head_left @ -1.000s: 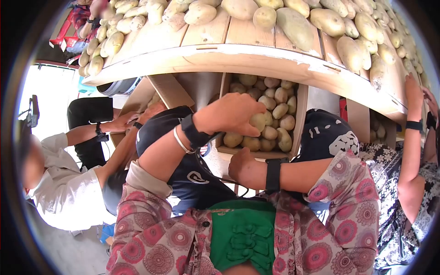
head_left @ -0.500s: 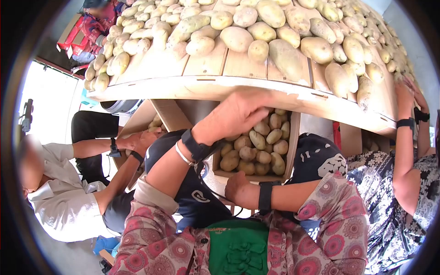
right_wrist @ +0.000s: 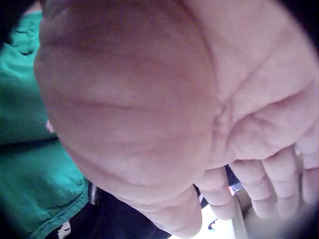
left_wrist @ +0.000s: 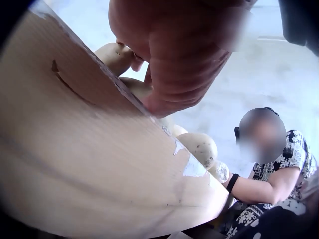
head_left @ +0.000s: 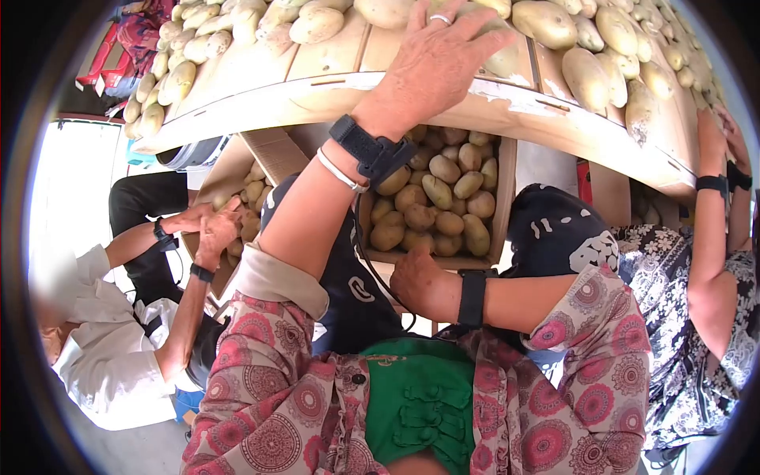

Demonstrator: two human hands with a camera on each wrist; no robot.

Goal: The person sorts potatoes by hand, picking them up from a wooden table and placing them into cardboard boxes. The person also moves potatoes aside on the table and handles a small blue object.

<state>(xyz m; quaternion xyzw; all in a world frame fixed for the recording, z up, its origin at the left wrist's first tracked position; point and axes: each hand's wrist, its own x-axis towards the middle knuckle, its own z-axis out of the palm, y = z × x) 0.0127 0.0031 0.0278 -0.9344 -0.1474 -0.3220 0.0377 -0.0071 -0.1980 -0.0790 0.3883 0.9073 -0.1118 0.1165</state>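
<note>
My left hand [head_left: 431, 71] reaches over the front edge of the wooden table [head_left: 261, 107], its fingers spread over a long pale potato [head_left: 504, 62] that it partly covers. In the left wrist view, the left hand [left_wrist: 174, 55] is above the table rim, with potatoes [left_wrist: 198, 148] close by it. My right hand [head_left: 423, 281] is low, near the front of a cardboard box [head_left: 507, 190] full of potatoes [head_left: 438, 190]. The right wrist view shows that palm [right_wrist: 139, 109] bare, with loosely bent fingers and nothing held.
Many potatoes [head_left: 546, 24] cover the tabletop. On the left a person in a white shirt [head_left: 111, 340] handles potatoes in another box [head_left: 273, 158]. Another person's forearm [head_left: 710, 222] rests at the table's right end. A thin cable [head_left: 372, 273] hangs by my knees.
My left hand has risen from over the box, past the table edge, to the potatoes on top; the potato it had near its fingers over the box is gone from it. My right hand stays low.
</note>
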